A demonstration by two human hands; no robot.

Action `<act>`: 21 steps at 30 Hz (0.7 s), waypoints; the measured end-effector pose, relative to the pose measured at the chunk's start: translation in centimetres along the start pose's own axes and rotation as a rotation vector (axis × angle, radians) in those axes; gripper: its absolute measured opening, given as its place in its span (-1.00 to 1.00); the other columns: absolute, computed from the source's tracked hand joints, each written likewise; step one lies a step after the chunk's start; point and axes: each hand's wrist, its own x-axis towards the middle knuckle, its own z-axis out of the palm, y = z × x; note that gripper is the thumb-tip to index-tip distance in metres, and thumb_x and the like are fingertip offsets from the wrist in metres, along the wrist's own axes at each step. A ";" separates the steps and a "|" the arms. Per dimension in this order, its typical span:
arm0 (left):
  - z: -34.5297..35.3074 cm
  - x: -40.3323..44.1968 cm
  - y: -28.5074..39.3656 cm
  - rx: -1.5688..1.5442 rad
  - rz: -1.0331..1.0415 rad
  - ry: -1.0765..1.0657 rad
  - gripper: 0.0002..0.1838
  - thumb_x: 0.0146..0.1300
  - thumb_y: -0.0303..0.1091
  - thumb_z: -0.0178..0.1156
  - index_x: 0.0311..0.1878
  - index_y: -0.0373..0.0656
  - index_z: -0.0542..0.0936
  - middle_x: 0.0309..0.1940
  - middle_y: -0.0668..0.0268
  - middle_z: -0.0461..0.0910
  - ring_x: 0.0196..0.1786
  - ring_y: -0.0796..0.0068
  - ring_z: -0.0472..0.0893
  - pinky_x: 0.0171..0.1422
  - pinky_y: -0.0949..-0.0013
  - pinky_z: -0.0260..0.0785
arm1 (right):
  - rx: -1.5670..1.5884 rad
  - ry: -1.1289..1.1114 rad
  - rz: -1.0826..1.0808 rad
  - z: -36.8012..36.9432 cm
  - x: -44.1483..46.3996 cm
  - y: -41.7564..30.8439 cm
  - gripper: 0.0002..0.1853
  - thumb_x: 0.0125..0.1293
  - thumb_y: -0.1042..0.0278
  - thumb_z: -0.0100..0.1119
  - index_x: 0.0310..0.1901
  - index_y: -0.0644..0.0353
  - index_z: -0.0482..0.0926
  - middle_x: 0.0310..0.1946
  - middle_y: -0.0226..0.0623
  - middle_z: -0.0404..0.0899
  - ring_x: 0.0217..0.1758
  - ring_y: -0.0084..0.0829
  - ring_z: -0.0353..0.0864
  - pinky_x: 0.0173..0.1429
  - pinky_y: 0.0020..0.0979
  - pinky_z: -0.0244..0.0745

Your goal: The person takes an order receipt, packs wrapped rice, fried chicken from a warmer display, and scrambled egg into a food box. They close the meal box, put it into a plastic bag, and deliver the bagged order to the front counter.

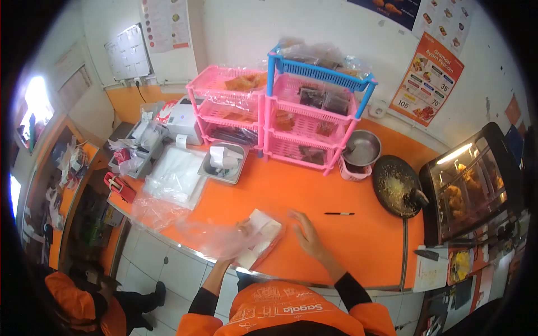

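My left hand (244, 226) is closed on a clear plastic bag (213, 237) near the front edge of the orange counter. The bag's thin film hides part of that hand. Beside its fingers lie white paper-like packs (265, 235), at least partly under clear film; I cannot tell whether they are inside the same bag. Just to their right, my right hand (308, 237) hovers over the counter, empty, with its fingers apart.
A stack of clear bags (175, 171), a metal tray (225, 163) and pink racks (305, 115) stand behind. To the right are a pen (339, 213), a dark round pan (395, 185) and a lit food warmer (468, 179). A co-worker (89, 302) is at lower left.
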 end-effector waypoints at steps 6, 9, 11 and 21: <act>3.9 -5.4 11.2 -0.922 0.310 0.344 -0.64 0.44 -0.17 -0.09 0.13 -0.21 0.41 -0.24 0.36 0.52 -0.14 0.50 0.54 0.00 0.35 0.44 | -0.269 0.351 -0.187 4.9 -0.5 -1.1 -0.38 0.24 0.32 0.14 0.29 0.27 0.17 0.18 0.09 0.27 0.29 -0.14 0.27 0.34 -0.09 0.15; 4.1 -8.0 12.9 -1.047 0.262 0.326 -0.54 0.42 -0.12 -0.03 0.24 -0.22 0.37 0.00 0.18 0.53 0.01 0.37 0.55 0.18 0.32 0.39 | -0.118 0.245 -0.246 7.1 0.9 -1.6 -0.43 0.21 0.31 0.16 0.22 0.27 0.24 0.09 0.04 0.32 0.19 -0.15 0.33 0.26 -0.11 0.21; 4.1 -9.5 14.5 -0.718 0.228 0.475 -0.55 0.40 -0.19 -0.01 0.26 -0.23 0.37 0.08 0.17 0.50 0.07 0.38 0.51 0.25 0.29 0.33 | -0.023 0.142 -0.254 8.0 1.1 -1.8 -0.47 0.20 0.30 0.18 0.17 0.26 0.28 0.03 0.02 0.36 0.12 -0.16 0.37 0.20 -0.12 0.25; -7.5 -11.3 10.5 0.935 0.627 0.515 -0.70 0.13 -0.38 0.12 -0.05 -0.22 0.48 -0.01 0.18 0.37 0.15 0.32 0.32 0.26 0.34 0.20 | 0.621 -0.398 0.126 12.7 11.5 0.0 -0.62 0.11 0.24 0.24 -0.07 0.24 0.51 -0.26 -0.12 0.56 -0.21 -0.21 0.57 -0.08 -0.17 0.46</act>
